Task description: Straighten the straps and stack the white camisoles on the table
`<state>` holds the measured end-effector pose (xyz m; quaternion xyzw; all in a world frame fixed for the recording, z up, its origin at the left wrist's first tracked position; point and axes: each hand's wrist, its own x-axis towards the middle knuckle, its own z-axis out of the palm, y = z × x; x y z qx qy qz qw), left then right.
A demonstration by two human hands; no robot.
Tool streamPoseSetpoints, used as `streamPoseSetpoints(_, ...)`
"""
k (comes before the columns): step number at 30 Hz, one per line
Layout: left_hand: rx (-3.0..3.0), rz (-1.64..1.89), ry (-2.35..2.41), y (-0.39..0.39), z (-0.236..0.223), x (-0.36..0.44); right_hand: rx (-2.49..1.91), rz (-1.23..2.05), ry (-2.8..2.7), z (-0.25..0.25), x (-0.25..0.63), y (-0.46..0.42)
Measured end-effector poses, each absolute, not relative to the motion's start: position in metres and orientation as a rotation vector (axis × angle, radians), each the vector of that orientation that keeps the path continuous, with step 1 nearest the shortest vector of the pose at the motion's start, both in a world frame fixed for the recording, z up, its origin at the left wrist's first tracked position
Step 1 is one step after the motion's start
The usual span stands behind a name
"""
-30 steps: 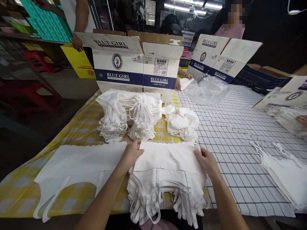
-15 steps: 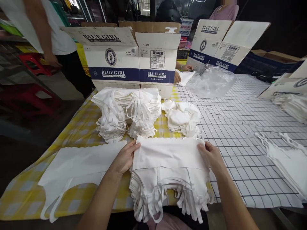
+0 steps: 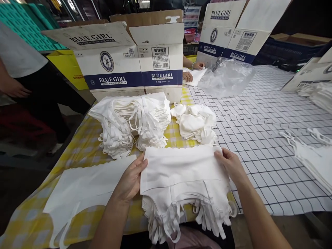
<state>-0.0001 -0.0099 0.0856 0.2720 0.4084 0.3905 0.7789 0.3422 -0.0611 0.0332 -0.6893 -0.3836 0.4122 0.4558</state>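
A white camisole (image 3: 178, 166) with thin straps lies folded, straps towards me, on top of a stack of similar white camisoles (image 3: 160, 211). My left hand (image 3: 133, 176) pinches its left edge, thumb on top and the other fingers partly hidden beneath. At the upper right corner my right hand (image 3: 229, 164) grips the cloth between thumb and fingers. The strap ends hang over the table's near edge. To the left, a single flat camisole (image 3: 88, 186) is spread out, its straps also pointing towards me.
Behind stand a tall folded stack of white camisoles (image 3: 129, 117), a crumpled white pile (image 3: 197, 121) and an open beer carton (image 3: 114, 69). Clear plastic (image 3: 228, 77) lies beside a co-worker's hands (image 3: 193, 71). More white garments (image 3: 313, 159) are at right. A person (image 3: 23, 65) is at left.
The top camisole's left edge has shifted slightly left with my left hand, standing out beyond the stack. The person at left has moved further left in view. My head view has shifted slightly.
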Motion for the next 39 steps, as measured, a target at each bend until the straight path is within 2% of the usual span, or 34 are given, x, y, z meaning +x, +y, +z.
streamPoseSetpoints(39, 0.718, 0.946, 1.115, -0.014, 0.079, 0.012, -1.618, 1.124, -0.794, 0.015, 0.349, -0.058)
